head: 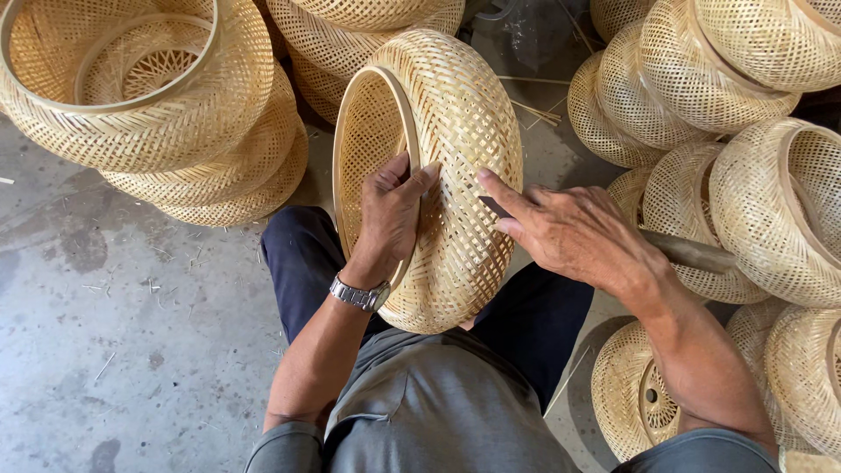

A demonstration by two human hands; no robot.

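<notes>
Woven bamboo made up the round basket (455,158) that stood on its edge on the person's lap, its open mouth turned to the left side of the view. Their left hand (392,210) gripped the basket's smooth rim hoop (405,123), fingers curled inside the mouth and the thumb pressed on the outer weave; a metal wristwatch (359,295) sat on that wrist. Their right hand (569,232) was closed around a knife (692,252), the forefinger stretched along the dark blade with its tip touching the weave of the basket's side. Dark trousers (302,263) and a grey shirt (438,403) showed below. More woven baskets lay around on the concrete floor (131,333): a stack (175,114) to the left, a heap (727,114) to the right
</notes>
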